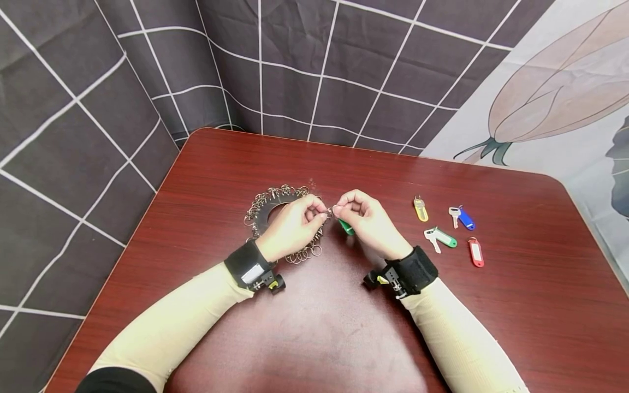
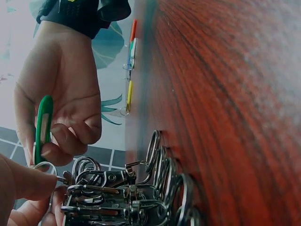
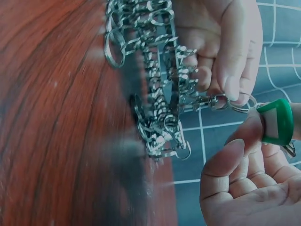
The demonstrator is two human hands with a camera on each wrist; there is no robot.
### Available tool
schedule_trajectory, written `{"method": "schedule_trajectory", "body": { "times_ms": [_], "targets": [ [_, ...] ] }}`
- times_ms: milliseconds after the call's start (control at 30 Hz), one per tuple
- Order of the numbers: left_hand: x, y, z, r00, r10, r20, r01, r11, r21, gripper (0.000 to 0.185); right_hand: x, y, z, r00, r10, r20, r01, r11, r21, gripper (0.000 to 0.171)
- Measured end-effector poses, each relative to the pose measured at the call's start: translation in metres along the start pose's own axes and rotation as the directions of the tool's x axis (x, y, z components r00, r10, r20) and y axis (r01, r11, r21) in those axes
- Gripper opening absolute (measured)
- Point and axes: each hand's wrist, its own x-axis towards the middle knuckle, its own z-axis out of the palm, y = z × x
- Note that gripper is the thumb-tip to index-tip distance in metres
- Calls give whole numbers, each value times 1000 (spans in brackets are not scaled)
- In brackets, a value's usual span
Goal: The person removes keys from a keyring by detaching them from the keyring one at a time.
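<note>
My left hand (image 1: 292,226) pinches a split ring (image 3: 242,108) between thumb and fingertip. This ring hangs from a small clasp on a dark, round key holder (image 1: 262,213), whose edge carries many metal rings and clasps. Opposite it, my right hand (image 1: 368,221) grips a green key tag (image 3: 277,123) close to that same ring. In the right wrist view a bit of a key (image 3: 289,149) shows below the tag. Both hands' fingertips meet at the ring, just right of the holder. Fingers hide how tag and ring join.
On the right side of the red-brown table (image 1: 304,327) lie a yellow key tag (image 1: 420,209), a blue tag (image 1: 467,218) with its key, another green tag (image 1: 444,238) with a key, and a red tag (image 1: 475,252). Behind the table hangs a dark gridded cloth (image 1: 295,60).
</note>
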Motion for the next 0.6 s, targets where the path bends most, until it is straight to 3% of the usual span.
{"method": "schedule_trajectory", "body": {
  "times_ms": [300, 433, 600],
  "targets": [
    [3, 3, -2, 999, 25, -37, -28, 997, -73, 8, 1, -2, -3, 1000, 6, 11, -6, 1000, -14, 15],
    [3, 6, -3, 1000, 8, -11, -8, 999, -33, 9, 0, -2, -4, 1000, -1, 15, 2, 998, -64, 12],
    [-1, 5, -7, 999, -39, 25, 37, 997, 68, 10, 1, -1, -6, 998, -36, 60, 48, 974, -223, 9]
  ]
}}
